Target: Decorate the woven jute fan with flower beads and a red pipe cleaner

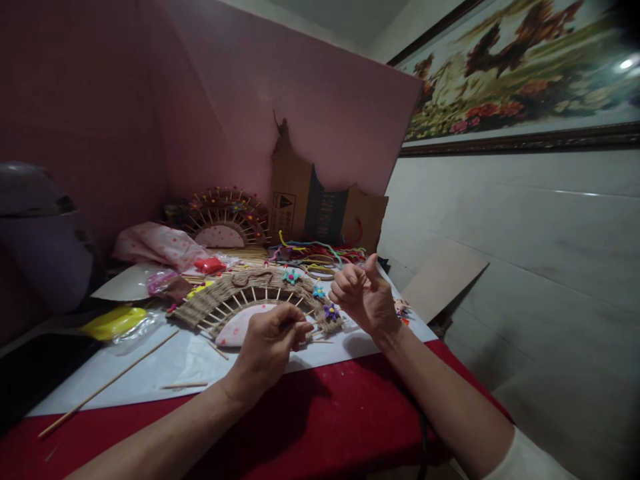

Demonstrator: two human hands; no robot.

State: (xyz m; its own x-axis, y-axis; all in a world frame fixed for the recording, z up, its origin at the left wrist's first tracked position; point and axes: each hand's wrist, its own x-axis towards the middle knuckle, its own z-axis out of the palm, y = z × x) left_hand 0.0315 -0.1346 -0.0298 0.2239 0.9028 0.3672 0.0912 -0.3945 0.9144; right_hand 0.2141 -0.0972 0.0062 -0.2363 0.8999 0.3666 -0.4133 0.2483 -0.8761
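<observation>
My left hand [275,337] is closed in a pinch above the front of a half-round woven fan [196,308]. Whatever its fingertips hold, if anything, is too small to make out. To the right, my right hand [364,293] is raised with its fingers curled in and the thumb up; I cannot see what, if anything, is inside them. The fan has thin wooden ribs and a pink-dotted white centre [233,331], partly covered by my left hand. Along its right side sit a teal flower [291,275], a blue flower [319,292] and a purple flower [331,311].
Behind stands a second decorated fan [220,235] near a torn cardboard piece [295,193]. Coloured cords [325,252] lie at the back. On the left are a yellow packet [115,322] and a long stick [110,383]. White sheeting [145,383] covers part of a red cloth [320,413].
</observation>
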